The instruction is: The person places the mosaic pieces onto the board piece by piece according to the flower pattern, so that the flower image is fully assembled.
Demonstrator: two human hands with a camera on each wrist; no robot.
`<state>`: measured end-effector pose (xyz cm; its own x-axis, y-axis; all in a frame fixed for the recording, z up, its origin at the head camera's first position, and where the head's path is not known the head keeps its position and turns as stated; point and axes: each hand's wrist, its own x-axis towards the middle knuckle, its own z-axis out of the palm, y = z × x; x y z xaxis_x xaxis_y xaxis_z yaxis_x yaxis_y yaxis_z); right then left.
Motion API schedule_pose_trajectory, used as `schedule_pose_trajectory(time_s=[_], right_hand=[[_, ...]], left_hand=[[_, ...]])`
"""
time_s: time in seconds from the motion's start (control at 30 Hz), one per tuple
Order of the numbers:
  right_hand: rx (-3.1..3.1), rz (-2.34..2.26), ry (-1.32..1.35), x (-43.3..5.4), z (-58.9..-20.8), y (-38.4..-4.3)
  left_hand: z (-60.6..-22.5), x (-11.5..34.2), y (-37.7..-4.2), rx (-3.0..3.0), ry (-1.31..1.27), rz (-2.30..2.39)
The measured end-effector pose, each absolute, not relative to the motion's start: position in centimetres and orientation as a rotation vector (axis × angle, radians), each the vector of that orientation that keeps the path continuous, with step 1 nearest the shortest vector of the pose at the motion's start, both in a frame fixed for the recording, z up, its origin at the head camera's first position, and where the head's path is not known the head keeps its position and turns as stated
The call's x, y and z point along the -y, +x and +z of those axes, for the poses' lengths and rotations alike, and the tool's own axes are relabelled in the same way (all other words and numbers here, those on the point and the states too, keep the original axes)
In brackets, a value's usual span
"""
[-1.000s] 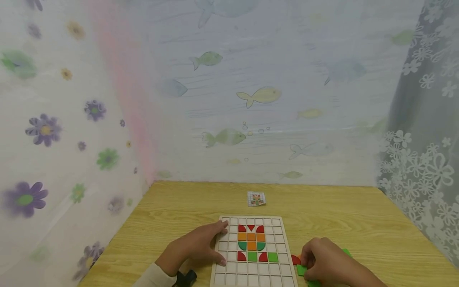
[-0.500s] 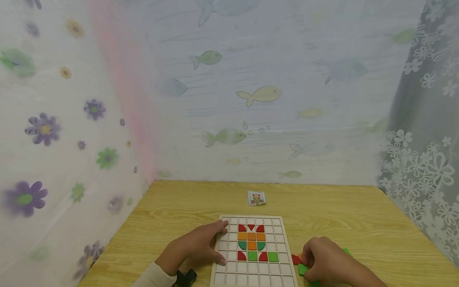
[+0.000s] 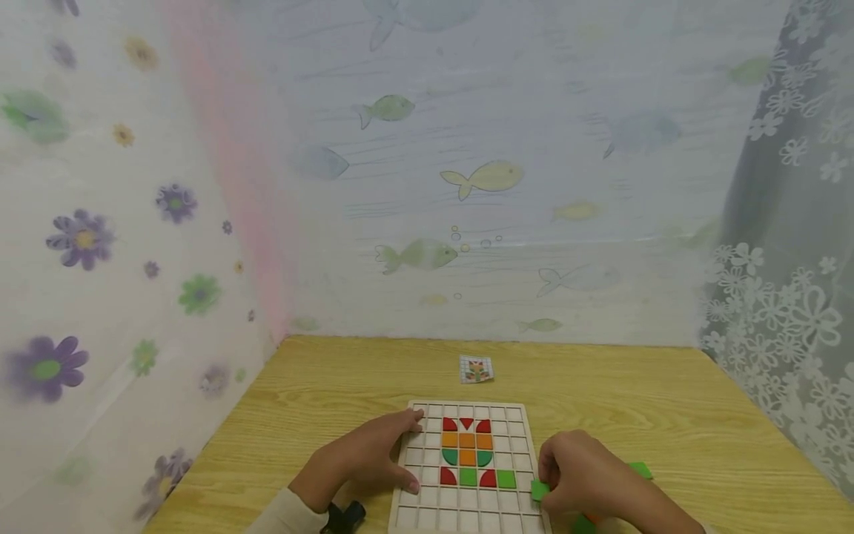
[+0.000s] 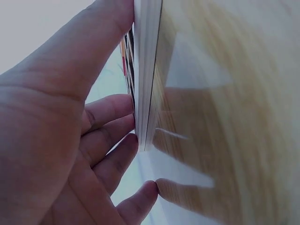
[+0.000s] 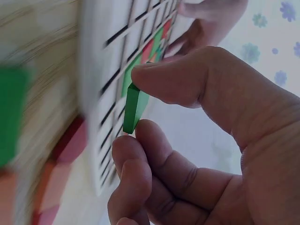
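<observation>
A wooden grid board lies on the table, with red, orange and green tiles set in its upper and middle cells. My left hand rests along the board's left edge, thumb and fingers spread apart. In the left wrist view, its fingertips touch the pale board edge. Beside the right edge, my right hand pinches a green square tile. The right wrist view shows that tile between thumb and fingertips, close over the board.
Loose tiles lie right of the board: a green one beyond the right hand, another green one below it, plus red and orange ones. A small pattern card lies behind the board. A black object is near the left wrist.
My right hand has moved left from the loose tiles to the board's right edge, carrying the green square tile. The left hand stays in place.
</observation>
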<state>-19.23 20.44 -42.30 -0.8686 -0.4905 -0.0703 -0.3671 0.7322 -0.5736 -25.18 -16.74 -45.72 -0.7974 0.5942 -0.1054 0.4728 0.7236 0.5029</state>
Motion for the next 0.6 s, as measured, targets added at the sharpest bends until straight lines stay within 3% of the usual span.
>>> schedule_pose_trajectory(time_s=[0.6], right_hand=[[-2.676,-0.852,-0.851,-13.6,-41.9,-20.6]], left_hand=[[-46.0,16.8,-25.3,-2.670,0.815,0.697]])
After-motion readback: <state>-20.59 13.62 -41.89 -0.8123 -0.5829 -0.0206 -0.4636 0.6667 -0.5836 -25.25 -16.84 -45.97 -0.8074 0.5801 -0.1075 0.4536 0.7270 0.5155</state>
